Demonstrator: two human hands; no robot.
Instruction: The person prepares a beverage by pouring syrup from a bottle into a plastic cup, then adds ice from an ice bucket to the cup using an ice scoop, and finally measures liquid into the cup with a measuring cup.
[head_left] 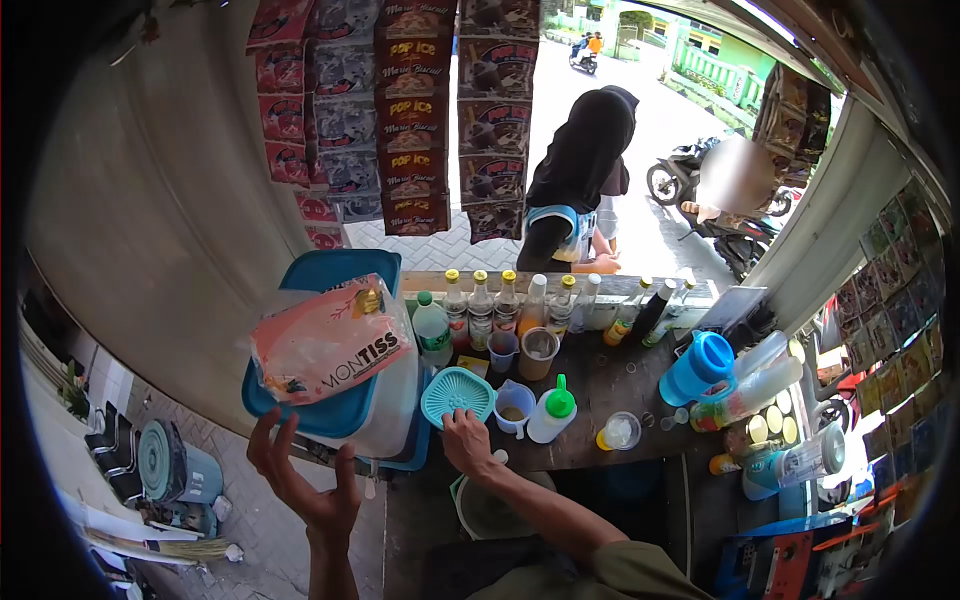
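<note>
My left hand is raised with its fingers spread, below a large container with a blue lid. On that lid lies a pink tissue pack marked MONTISS. My right hand has its fingertips at the near edge of a round turquoise ribbed lid or dish, with the fingers drawn together. Just right of it stand a small measuring jug and a white bottle with a green cap.
A row of bottles lines the counter's back edge. A blue pitcher and a clear cup stand at right. Drink sachets hang above. Outside, a person in a black head covering stands near motorcycles.
</note>
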